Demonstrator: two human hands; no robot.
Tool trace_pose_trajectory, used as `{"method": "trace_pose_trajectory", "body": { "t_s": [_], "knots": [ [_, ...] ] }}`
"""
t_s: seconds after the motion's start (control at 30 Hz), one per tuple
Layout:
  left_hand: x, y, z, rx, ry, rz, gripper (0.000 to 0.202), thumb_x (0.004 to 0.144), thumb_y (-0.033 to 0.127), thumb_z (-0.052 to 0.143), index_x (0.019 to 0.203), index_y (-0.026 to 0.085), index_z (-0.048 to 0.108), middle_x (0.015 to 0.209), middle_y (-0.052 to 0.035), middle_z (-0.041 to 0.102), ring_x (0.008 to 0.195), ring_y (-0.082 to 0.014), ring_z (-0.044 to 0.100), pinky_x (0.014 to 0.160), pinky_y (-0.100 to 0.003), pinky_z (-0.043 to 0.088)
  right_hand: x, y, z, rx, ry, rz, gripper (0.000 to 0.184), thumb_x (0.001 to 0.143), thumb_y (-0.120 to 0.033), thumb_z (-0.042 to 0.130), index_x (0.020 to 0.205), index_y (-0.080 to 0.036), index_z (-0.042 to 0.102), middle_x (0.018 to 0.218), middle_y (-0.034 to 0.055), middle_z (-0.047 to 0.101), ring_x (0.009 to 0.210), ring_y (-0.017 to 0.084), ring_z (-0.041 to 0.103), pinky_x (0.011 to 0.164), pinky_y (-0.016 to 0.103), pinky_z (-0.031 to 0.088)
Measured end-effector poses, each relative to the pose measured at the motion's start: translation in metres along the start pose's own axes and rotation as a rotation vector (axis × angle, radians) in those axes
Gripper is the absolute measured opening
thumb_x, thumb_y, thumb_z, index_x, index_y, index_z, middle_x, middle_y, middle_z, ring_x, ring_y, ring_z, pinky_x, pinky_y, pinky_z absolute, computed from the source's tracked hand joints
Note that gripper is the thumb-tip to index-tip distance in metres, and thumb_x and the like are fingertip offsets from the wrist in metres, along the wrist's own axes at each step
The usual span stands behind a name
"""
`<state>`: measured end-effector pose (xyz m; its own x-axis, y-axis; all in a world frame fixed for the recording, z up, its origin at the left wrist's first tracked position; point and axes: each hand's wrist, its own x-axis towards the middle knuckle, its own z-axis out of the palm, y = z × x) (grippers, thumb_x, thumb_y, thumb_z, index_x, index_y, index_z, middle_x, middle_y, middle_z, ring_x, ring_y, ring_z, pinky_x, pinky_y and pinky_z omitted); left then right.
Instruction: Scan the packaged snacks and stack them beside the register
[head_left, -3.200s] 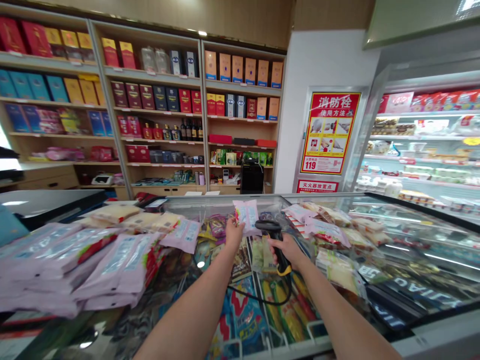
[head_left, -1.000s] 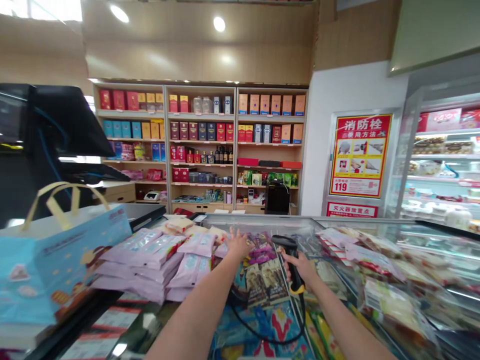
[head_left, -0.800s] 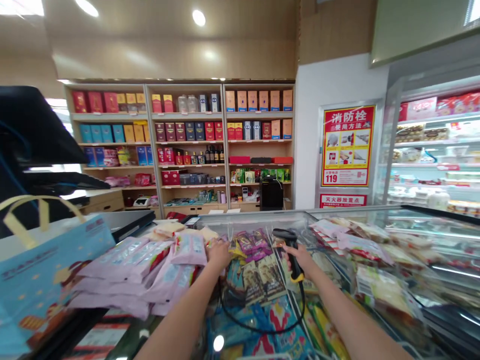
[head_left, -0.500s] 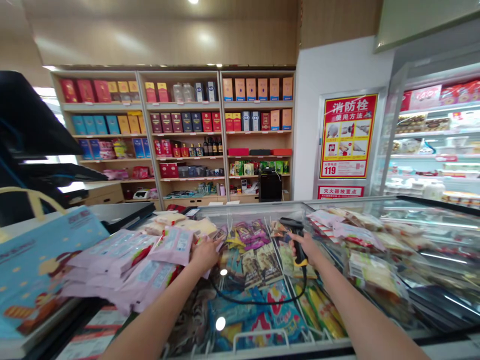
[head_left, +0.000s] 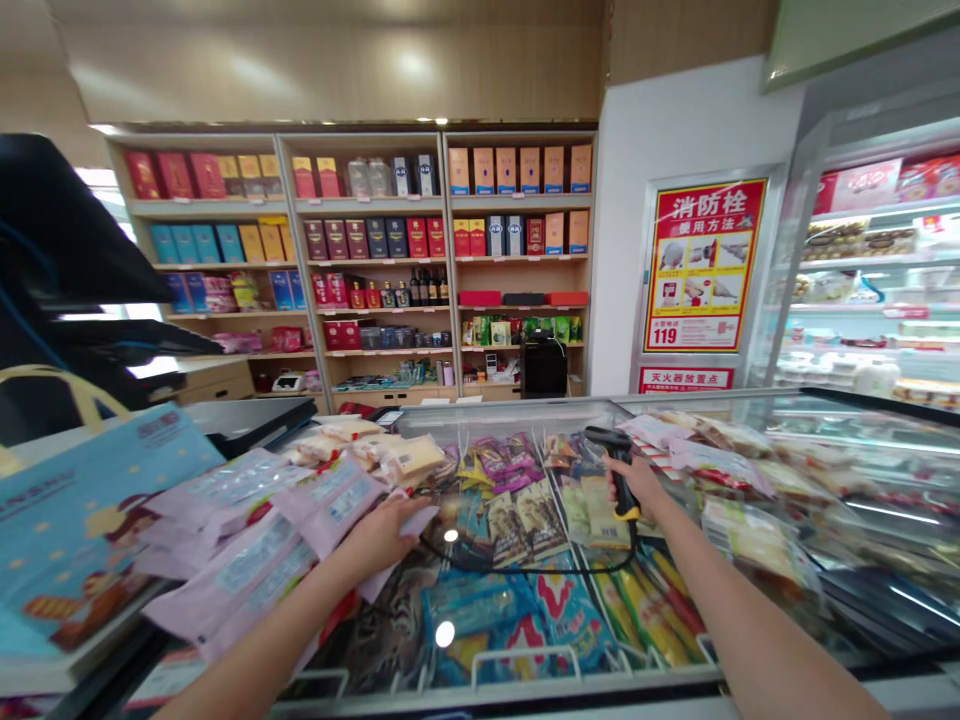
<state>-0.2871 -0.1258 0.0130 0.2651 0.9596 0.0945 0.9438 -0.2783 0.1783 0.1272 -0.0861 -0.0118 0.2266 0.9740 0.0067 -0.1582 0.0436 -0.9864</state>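
Observation:
My right hand (head_left: 642, 484) is closed round the handle of a black barcode scanner (head_left: 616, 461) with a yellow base, held above the glass freezer lid (head_left: 525, 640). Its black cable (head_left: 525, 566) loops across the glass. My left hand (head_left: 381, 532) lies on the near edge of a pile of pale purple snack packets (head_left: 255, 520) on the left of the lid, fingers curled over one packet. Whether it grips the packet or only presses on it is unclear.
A blue paper bag (head_left: 75, 530) with yellow handles stands at the far left beside a black monitor (head_left: 52, 260). More packets (head_left: 720, 470) lie on the right of the lid. Behind are wooden shelves (head_left: 375, 260) of boxes, a red poster (head_left: 701, 265) and an open cooler (head_left: 877, 280).
About three seconds ago my left hand held a purple packet up at the scanner. It has since moved left and down onto the pile. The scanner hand has drifted slightly right.

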Motion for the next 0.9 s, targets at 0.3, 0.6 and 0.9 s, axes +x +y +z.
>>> {"method": "trace_pose_trajectory", "body": {
  "t_s": [0.3, 0.6, 0.9],
  "knots": [
    [-0.016, 0.022, -0.003, 0.117, 0.077, 0.007, 0.034, 0.077, 0.027, 0.058, 0.108, 0.019, 0.069, 0.118, -0.0101, 0.069, 0.111, -0.0277, 0.063, 0.099, -0.038, 0.045, -0.006, -0.008, 0.004, -0.026, -0.032, -0.02, 0.025, 0.07, -0.029, 0.071, 0.067, -0.021, 0.048, 0.045, -0.0053, 0.051, 0.033, 0.011, 0.046, 0.035, 0.024, 0.044],
    [0.016, 0.039, -0.009, 0.243, 0.275, -0.062, 0.041, 0.084, 0.044, 0.052, 0.12, 0.028, 0.066, 0.135, -0.0093, 0.059, 0.128, -0.0315, 0.048, 0.107, -0.048, 0.035, -0.008, -0.01, 0.008, -0.006, -0.066, -0.064, 0.025, 0.068, -0.03, 0.071, 0.072, -0.02, 0.048, 0.047, -0.0065, 0.052, 0.034, 0.01, 0.047, 0.036, 0.024, 0.044],
    [0.06, -0.018, 0.002, 0.207, 0.08, -0.152, 0.057, 0.075, 0.062, 0.055, 0.125, 0.035, 0.062, 0.143, -0.0025, 0.053, 0.139, -0.0453, 0.031, 0.102, -0.074, 0.019, -0.007, -0.016, 0.015, -0.001, -0.077, -0.04, 0.018, 0.071, -0.027, 0.067, 0.073, -0.02, 0.051, 0.045, -0.0077, 0.05, 0.035, 0.01, 0.045, 0.037, 0.024, 0.043]
  ]
}}
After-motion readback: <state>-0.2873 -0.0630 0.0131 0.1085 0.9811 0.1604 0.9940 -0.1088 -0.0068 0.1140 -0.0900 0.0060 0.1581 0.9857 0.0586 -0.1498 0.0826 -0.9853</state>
